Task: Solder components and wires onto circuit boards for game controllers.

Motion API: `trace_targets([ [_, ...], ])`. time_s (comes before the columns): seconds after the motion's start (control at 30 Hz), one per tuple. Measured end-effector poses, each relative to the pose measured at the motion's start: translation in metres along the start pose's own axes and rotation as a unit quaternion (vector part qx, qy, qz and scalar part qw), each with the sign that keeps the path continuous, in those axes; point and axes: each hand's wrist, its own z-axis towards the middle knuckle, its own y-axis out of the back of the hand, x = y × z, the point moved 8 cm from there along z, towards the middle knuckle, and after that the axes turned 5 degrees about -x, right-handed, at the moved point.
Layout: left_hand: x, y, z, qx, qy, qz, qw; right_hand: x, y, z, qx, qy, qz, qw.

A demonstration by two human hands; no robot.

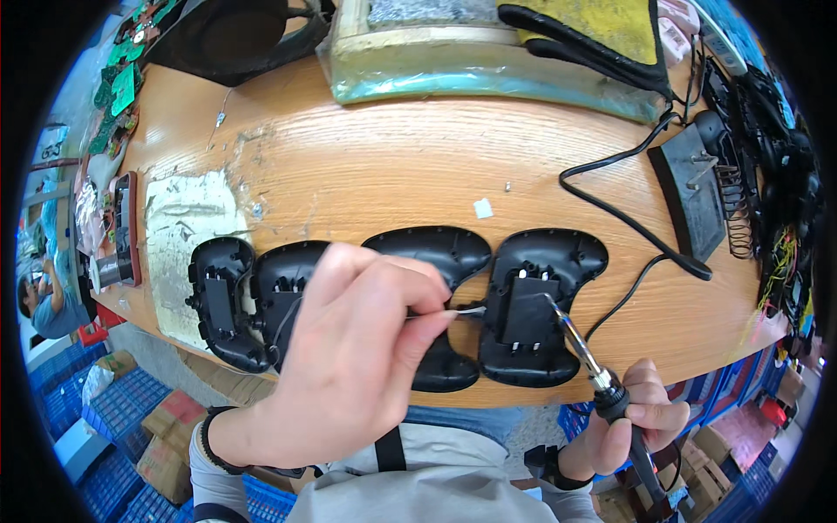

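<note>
My left hand pinches a thin silvery solder wire between thumb and forefinger. The wire's tip points toward the rightmost black game controller shell. In my right hand is a soldering iron, held like a pen by its black handle. Its bent metal tip is over the right side of that shell's flat rectangular block, close to it; contact cannot be made out. Several such shells lie side by side along the table's near edge, open side up. My left hand covers part of the middle ones.
An iron stand with a spring holder is at right, a black cable looping nearby. At the back lie a yellow-black glove and a plastic-wrapped box. Green circuit boards sit far left. Another person is beyond.
</note>
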Motion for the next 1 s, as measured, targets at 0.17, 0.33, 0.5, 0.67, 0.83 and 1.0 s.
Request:
trace_targets([
  [0.17,-0.009,-0.021,0.013,-0.015,-0.019,0.096,0.995,-0.010,0.000,0.005,-0.035,-0.022,-0.002,0.999],
  [0.33,-0.006,-0.032,0.019,-0.020,-0.032,0.115,0.993,-0.018,0.001,0.008,-0.059,-0.053,0.005,0.997],
  [0.5,-0.004,-0.036,0.023,-0.021,-0.043,0.133,0.990,-0.022,0.000,0.011,-0.056,-0.066,0.012,0.996],
  [0.67,-0.003,-0.037,0.024,-0.023,-0.043,0.139,0.989,-0.025,-0.003,0.013,-0.051,-0.073,0.011,0.996],
  [0.83,-0.003,-0.037,0.024,-0.024,-0.047,0.136,0.989,-0.027,-0.002,0.012,-0.057,-0.077,0.015,0.995],
  [1.0,-0.006,-0.037,0.023,-0.031,-0.061,0.151,0.986,-0.026,-0.005,0.013,-0.054,-0.087,0.000,0.995],
])
